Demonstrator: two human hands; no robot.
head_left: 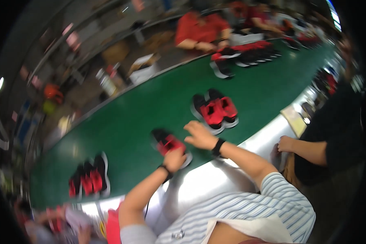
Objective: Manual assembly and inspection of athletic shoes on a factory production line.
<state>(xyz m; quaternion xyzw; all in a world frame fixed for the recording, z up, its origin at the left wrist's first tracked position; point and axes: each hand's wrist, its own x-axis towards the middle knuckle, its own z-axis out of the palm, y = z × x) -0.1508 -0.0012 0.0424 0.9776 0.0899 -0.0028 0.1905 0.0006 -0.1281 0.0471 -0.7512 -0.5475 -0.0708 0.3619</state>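
Note:
My left hand (pixel 175 159) is closed on the heel end of a black and red sneaker (pixel 165 140) with a white sole, on the green belt-like surface (pixel 142 106). The sneaker is slightly blurred, and my fingertips are partly hidden at its opening. To its right, my right hand (pixel 201 136) is held out with fingers apart and nothing in them. Just beyond that hand a pair of matching sneakers (pixel 215 109) stands side by side, toes pointing away. Whether the right fingertips touch the surface I cannot tell.
Several similar sneakers (pixel 91 179) stand at the near left, and a long row (pixel 256 53) lines the far side before a person in red (pixel 201 30). A metal ledge (pixel 203 179) runs along my side. At right another person's arm (pixel 309 150) reaches toward it.

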